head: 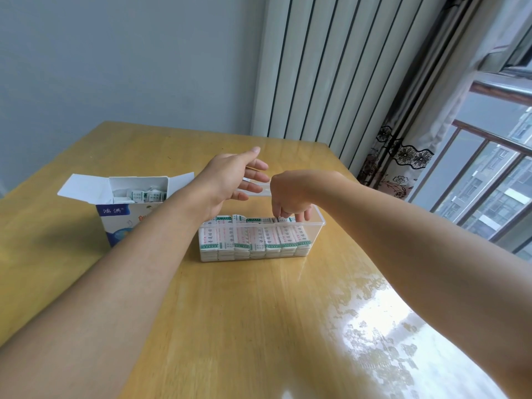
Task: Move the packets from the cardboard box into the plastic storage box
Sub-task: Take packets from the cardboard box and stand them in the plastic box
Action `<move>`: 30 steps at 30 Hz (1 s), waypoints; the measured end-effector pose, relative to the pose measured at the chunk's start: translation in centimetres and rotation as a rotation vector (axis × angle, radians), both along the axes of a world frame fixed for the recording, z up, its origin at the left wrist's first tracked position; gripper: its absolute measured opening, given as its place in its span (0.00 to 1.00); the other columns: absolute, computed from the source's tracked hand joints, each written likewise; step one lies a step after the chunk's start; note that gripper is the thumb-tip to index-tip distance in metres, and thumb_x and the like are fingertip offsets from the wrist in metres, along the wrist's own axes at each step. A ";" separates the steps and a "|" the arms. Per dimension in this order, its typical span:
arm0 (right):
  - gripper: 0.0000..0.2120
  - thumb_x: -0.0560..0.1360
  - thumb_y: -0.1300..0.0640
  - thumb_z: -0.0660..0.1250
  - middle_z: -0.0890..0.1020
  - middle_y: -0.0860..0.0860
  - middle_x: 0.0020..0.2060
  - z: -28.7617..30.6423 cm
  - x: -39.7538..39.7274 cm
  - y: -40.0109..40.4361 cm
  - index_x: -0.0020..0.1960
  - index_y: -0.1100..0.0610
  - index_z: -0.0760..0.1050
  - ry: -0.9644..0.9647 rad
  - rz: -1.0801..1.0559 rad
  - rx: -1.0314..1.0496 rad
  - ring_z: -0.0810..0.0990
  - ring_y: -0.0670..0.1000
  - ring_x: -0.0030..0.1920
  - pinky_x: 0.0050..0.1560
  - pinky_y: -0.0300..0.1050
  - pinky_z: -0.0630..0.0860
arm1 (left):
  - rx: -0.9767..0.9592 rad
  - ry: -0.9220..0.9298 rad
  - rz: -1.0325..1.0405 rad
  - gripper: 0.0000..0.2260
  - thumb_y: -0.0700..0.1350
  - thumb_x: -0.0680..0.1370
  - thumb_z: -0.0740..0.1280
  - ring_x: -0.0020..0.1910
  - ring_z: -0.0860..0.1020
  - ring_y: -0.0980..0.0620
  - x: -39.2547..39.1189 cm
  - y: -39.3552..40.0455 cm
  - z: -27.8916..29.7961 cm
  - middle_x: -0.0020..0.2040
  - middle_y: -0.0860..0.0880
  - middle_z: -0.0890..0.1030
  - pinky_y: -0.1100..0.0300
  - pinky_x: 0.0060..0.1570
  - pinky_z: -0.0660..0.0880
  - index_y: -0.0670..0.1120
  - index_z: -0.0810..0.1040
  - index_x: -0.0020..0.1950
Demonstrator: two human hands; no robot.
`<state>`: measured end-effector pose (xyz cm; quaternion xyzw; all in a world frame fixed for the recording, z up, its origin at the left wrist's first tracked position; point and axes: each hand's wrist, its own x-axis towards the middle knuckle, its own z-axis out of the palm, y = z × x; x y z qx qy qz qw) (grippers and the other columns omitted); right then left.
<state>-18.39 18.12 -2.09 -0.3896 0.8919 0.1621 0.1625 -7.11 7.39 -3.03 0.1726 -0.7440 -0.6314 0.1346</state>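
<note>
The clear plastic storage box (318,226) stands mid-table, filled with rows of white-and-green packets (253,240). My right hand (290,197) reaches down into its right end, fingers curled onto the tops of the packets there; whether it pinches one is hidden. My left hand (230,180) hovers over the box's far left side with fingers straight and spread, holding nothing. To the left stands the open cardboard box (115,223), white and blue, flaps up, with several loose packets (144,195) inside.
The yellow wooden table (244,312) has a glossy glare patch at the front right. A white radiator (331,67) and a patterned curtain (403,156) stand behind the table's far right corner, beside a window.
</note>
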 end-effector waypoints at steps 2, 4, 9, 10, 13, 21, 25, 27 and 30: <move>0.14 0.81 0.62 0.64 0.87 0.54 0.49 0.0 0.0 0.0 0.65 0.57 0.80 0.002 -0.009 0.001 0.84 0.46 0.28 0.51 0.49 0.84 | 0.001 0.003 0.000 0.19 0.57 0.84 0.58 0.50 0.84 0.47 0.0 0.0 0.1 0.50 0.49 0.87 0.54 0.49 0.77 0.48 0.84 0.55; 0.15 0.81 0.63 0.63 0.87 0.54 0.49 0.2 0.0 0.0 0.65 0.58 0.79 -0.022 -0.020 -0.026 0.84 0.46 0.28 0.49 0.48 0.85 | 0.007 0.017 0.008 0.18 0.57 0.85 0.59 0.49 0.84 0.48 0.1 0.0 0.2 0.50 0.49 0.87 0.54 0.48 0.76 0.47 0.83 0.55; 0.14 0.80 0.65 0.64 0.87 0.57 0.46 3.2 0.4 0.5 0.64 0.60 0.80 -0.041 -0.034 -0.116 0.87 0.51 0.39 0.50 0.48 0.84 | 0.037 0.098 0.053 0.17 0.56 0.84 0.59 0.46 0.84 0.50 0.5 -0.5 1.3 0.49 0.49 0.87 0.55 0.46 0.76 0.48 0.83 0.54; 0.14 0.80 0.65 0.64 0.87 0.56 0.47 3.6 0.6 0.6 0.64 0.60 0.80 -0.030 -0.020 -0.138 0.87 0.51 0.40 0.47 0.46 0.85 | 0.051 0.120 0.075 0.17 0.56 0.84 0.60 0.45 0.84 0.51 0.7 -0.6 1.6 0.49 0.49 0.87 0.56 0.45 0.76 0.47 0.83 0.53; 0.15 0.81 0.65 0.64 0.86 0.54 0.50 3.3 1.8 0.5 0.65 0.57 0.80 -0.043 0.065 -0.243 0.88 0.52 0.40 0.29 0.38 0.80 | 0.097 0.196 0.135 0.14 0.54 0.84 0.61 0.41 0.83 0.53 1.8 -1.1 2.5 0.46 0.49 0.86 0.58 0.41 0.74 0.48 0.83 0.51; 0.16 0.82 0.62 0.65 0.84 0.52 0.59 -0.2 3.2 -1.4 0.68 0.54 0.79 -0.109 0.147 -0.290 0.86 0.49 0.34 0.27 0.38 0.76 | 0.165 0.298 0.197 0.14 0.52 0.84 0.62 0.41 0.82 0.52 4.9 -2.5 4.2 0.43 0.50 0.86 0.59 0.40 0.74 0.47 0.83 0.49; 0.14 0.82 0.62 0.62 0.87 0.52 0.50 -0.6 3.2 -1.7 0.58 0.54 0.84 -0.076 0.130 -0.240 0.86 0.49 0.32 0.29 0.39 0.79 | 0.183 0.285 0.177 0.14 0.53 0.84 0.62 0.41 0.82 0.52 5.2 -2.4 4.4 0.44 0.49 0.86 0.59 0.40 0.74 0.47 0.83 0.50; 0.14 0.81 0.62 0.61 0.87 0.53 0.46 -0.6 3.4 -1.9 0.56 0.52 0.85 -0.064 0.117 -0.216 0.86 0.51 0.32 0.31 0.42 0.79 | 0.189 0.281 0.163 0.14 0.53 0.84 0.62 0.41 0.82 0.52 5.2 -2.3 4.4 0.45 0.48 0.86 0.59 0.40 0.74 0.46 0.83 0.51; 0.13 0.81 0.61 0.64 0.87 0.53 0.47 -0.5 3.9 -2.5 0.57 0.50 0.85 -0.066 0.110 -0.200 0.86 0.54 0.35 0.30 0.41 0.78 | 0.186 0.268 0.150 0.14 0.53 0.84 0.62 0.41 0.83 0.52 5.1 -2.3 4.3 0.46 0.48 0.87 0.58 0.41 0.75 0.46 0.84 0.51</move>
